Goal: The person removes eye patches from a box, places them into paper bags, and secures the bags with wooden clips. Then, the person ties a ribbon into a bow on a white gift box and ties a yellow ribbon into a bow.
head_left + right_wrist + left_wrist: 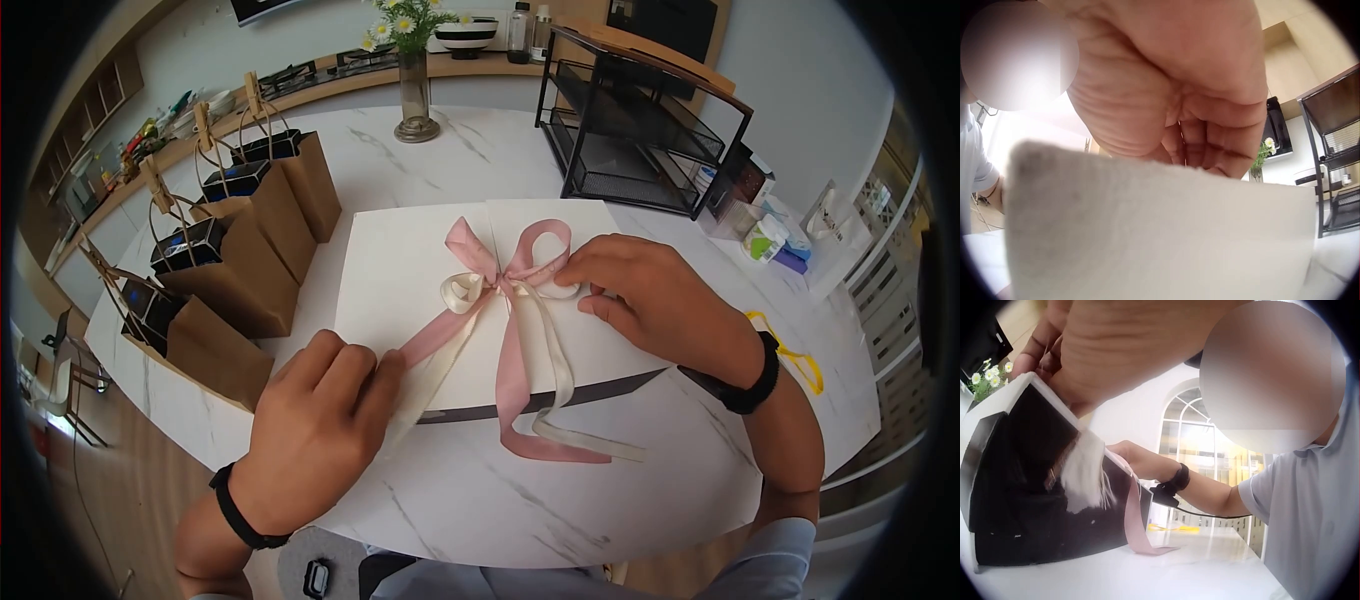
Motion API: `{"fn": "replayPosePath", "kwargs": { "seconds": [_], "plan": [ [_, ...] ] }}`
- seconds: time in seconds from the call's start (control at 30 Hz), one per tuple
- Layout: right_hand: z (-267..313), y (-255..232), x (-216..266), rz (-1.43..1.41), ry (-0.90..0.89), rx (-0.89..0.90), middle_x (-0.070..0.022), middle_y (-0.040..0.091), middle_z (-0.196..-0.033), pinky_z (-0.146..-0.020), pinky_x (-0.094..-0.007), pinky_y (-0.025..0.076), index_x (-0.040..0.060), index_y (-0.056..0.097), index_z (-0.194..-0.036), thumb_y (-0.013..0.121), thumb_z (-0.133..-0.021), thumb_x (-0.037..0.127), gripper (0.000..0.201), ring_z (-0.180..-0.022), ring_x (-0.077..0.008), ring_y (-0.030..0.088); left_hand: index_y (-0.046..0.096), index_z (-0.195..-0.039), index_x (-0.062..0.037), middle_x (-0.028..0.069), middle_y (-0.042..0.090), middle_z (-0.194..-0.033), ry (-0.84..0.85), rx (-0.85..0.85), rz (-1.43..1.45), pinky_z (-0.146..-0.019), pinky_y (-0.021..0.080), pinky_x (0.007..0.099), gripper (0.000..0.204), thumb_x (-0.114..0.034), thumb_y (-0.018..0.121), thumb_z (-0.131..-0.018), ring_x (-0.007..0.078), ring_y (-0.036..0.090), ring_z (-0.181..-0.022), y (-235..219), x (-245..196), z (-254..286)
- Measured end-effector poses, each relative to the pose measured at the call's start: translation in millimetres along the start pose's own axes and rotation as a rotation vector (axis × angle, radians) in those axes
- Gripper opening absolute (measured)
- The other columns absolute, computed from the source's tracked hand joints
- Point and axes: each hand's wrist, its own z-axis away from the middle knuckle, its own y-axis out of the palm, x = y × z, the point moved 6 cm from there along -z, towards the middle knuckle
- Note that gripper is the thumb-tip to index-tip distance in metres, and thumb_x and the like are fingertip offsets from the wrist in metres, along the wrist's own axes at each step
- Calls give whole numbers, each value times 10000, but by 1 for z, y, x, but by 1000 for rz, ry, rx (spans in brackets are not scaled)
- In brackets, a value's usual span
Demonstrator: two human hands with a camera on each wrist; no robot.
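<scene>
Ribbon [430, 338], its end hidden, was pinched by the left hand [320, 415]; the right hand [655, 290] touched the bow [503, 283], grip unclear; tabletop [560, 515] stretched before the box's [395, 250] edge.

Bright all around me. Head view: soft, even light; lens distortion bows the table [450, 510]; frame corners fall to black. Left wrist view: the arched window [1194, 440] glares, backlit. Right wrist view: the box [1166, 231] is out of focus; white glare at left. Each wrist view: 1 round blurred patch.
</scene>
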Motion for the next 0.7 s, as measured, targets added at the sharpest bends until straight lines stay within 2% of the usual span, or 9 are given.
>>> {"fn": "replayPosePath", "kwargs": {
  "seconds": [0.07, 0.27, 0.33, 0.43, 0.7],
  "plan": [
    [0, 0, 0, -1, -8, 4, -132, 697, -1078, -840, -381, 551, -12, 696, -1101, 704, -851, -2, 250, -980, -306, 669, 715, -1095, 21, 87, 564, -879, -8, -15, -11, -641, 523, 350, 471, 20, 685, -625, 253, 570, -780, 0, -1, 1],
    [3, 1, 3, 39, -30, -14, -135, 690, -1093, -871, -393, 539, -10, 695, -1078, 690, -869, 9, 210, -999, -324, 658, 695, -1006, 22, 93, 568, -892, 8, -32, 6, -636, 522, 356, 383, 7, 689, -623, 262, 570, -783, -1, -3, 3],
    [1, 1, 4, 76, -75, -40, -130, 683, -1038, -880, -409, 526, -5, 700, -1074, 723, -839, 32, 239, -991, -333, 644, 686, -981, 21, 97, 567, -894, 15, -60, -3, -631, 521, 358, 362, -4, 689, -619, 267, 573, -785, -3, -2, 5],
    [2, 2, 3, 71, -63, -37, -129, 679, -1036, -877, -413, 525, -4, 697, -1072, 723, -832, 28, 243, -990, -333, 643, 673, -975, 33, 105, 565, -953, 54, -41, -24, -671, 523, 343, 342, -21, 680, -638, 247, 568, -826, -1, -2, 11],
    [4, 5, 4, 83, -95, -107, -125, 676, -995, -849, -411, 527, -7, 694, -1015, 711, -841, 31, 178, -959, -329, 641, 680, -976, 19, 107, 575, -925, 73, -76, 7, -632, 519, 352, 332, -33, 690, -648, 253, 585, -792, -6, -10, 5]
  ]
}}
